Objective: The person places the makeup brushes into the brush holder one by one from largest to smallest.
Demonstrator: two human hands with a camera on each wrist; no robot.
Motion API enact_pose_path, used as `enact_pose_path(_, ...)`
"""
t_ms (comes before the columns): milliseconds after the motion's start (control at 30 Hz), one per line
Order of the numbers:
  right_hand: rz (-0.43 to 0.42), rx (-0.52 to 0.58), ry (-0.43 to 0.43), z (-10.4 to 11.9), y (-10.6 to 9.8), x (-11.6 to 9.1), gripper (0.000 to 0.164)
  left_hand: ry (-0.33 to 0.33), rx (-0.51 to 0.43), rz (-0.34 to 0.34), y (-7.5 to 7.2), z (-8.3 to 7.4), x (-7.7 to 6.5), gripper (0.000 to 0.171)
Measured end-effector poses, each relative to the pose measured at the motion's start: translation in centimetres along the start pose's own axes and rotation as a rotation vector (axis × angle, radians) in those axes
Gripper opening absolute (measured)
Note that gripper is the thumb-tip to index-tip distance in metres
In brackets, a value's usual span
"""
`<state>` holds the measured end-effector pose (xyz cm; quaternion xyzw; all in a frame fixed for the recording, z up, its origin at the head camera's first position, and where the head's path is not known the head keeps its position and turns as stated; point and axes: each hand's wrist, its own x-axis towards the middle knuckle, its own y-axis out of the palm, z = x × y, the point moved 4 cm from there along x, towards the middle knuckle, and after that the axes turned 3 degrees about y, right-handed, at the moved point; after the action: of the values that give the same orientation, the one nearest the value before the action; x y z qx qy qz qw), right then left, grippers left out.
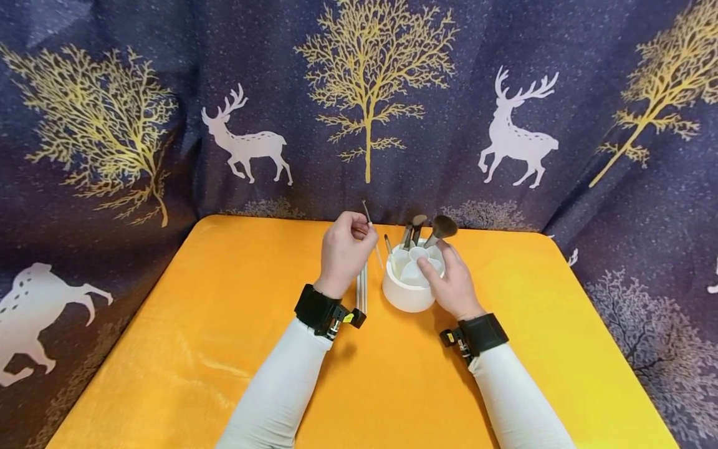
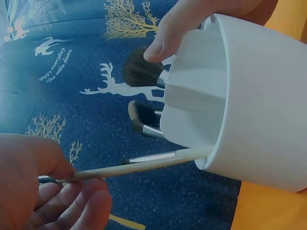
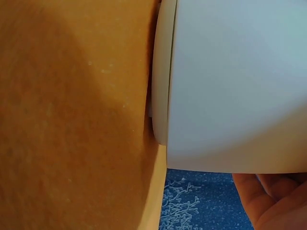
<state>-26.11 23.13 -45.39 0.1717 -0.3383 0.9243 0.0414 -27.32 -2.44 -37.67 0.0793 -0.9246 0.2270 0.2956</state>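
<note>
My left hand point(image 1: 346, 249) pinches a thin makeup brush point(image 2: 120, 169) between thumb and fingers near its dark-tipped end. The brush's pale handle slants down toward the white round brush holder point(image 1: 408, 298), and in the left wrist view its far end overlaps the holder's rim. My right hand point(image 1: 457, 284) grips the holder from the right, thumb over the rim and fingers round the side. Inside the divided holder stand several brushes, among them a large fluffy brush point(image 1: 444, 227) and a small thin brush point(image 1: 389, 246). The right wrist view shows the holder's smooth wall and base close to the tabletop.
Several slim silver-white sticks point(image 1: 362, 290) lie side by side on the orange tablecloth point(image 1: 224, 299), partly hidden under my left hand and wrist. A dark blue curtain point(image 1: 331, 168) with deer and trees hangs behind the table's far edge.
</note>
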Motion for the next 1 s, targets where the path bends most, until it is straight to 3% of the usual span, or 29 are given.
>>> enact_pose_path(400,0.009,0.006,0.015,-0.1,0.0,0.0,0.070,0.081,-0.028,0.030,0.7,-0.7,-0.3,0.018)
enact_pose_path(1000,-0.010,0.019,0.003,0.1,0.0,0.0,0.069,0.098,0.032,0.201,2.3,-1.1,-0.9,0.017)
